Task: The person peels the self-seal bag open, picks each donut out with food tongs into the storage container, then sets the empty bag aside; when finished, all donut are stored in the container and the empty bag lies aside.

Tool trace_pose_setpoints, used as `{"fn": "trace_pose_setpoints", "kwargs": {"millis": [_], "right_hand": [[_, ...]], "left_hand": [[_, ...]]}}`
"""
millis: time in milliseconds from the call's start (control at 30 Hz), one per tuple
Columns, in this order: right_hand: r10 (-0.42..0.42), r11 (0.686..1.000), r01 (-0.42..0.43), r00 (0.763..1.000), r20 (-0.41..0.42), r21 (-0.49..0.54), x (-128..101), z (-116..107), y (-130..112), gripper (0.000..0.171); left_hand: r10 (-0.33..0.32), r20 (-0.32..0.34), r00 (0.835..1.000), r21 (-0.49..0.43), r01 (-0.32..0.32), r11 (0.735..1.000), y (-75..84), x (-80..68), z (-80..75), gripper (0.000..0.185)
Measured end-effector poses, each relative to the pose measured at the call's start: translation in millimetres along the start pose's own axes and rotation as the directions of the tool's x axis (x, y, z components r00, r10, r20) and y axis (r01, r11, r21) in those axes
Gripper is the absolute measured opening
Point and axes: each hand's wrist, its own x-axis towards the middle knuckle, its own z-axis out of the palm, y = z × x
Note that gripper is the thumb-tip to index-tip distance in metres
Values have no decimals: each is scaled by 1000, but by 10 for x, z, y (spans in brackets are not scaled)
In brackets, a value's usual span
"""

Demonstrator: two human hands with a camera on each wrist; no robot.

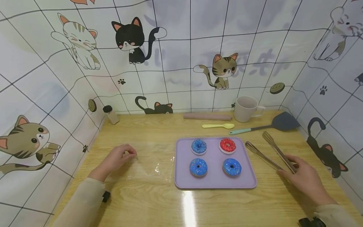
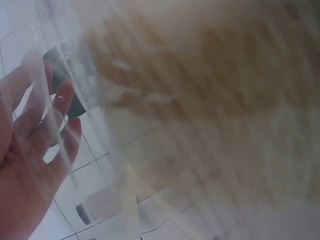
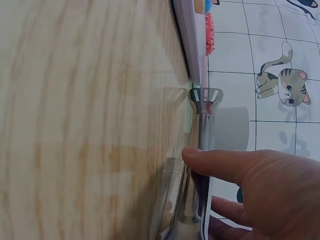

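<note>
A wooden tabletop (image 1: 147,201) sits inside a low screen of tiled panels printed with cartoon cats. The left wrist view is badly blurred, with only the palm and glare readable; the right wrist view shows just the near end of the metal tongs (image 3: 202,150) on edge. In the head view the right hand (image 1: 304,179) rests on the table to the right of the tray, thumb and fingers closed around the tongs (image 1: 269,151), whose two thin silvery arms lie flat and splayed apart, tips pointing toward the far wall. The left hand (image 1: 117,157) lies on the wood beside a clear plastic bag (image 1: 154,167), fingers loosely curled, gripping nothing that can be made out. One lilac tray (image 1: 215,183) carries four doughnuts: three blue-iced (image 1: 198,167) and one red-iced (image 1: 227,145). Behind it lie one rolling pin (image 1: 207,117), one yellow spoon (image 1: 218,126), one mug (image 1: 246,108) and one spatula (image 1: 272,124)
</note>
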Motion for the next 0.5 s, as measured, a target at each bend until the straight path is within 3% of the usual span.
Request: {"fn": "trace_pose_setpoints", "kwargs": {"millis": [300,400,500], "right_hand": [[52,998,-49,993,110,-28,21,-31,45,101],[19,999,-16,997,78,-35,36,0,30,104],[-66,997,66,998,-6,-40,48,40,-12,99]], "left_hand": [[1,22,1000,10,-2,1000,27,89,42,6],[-7,23,1000,5,6,1000,18,98,53,7],[-11,22,1000,4,10,1000,3,99,64,10]]}}
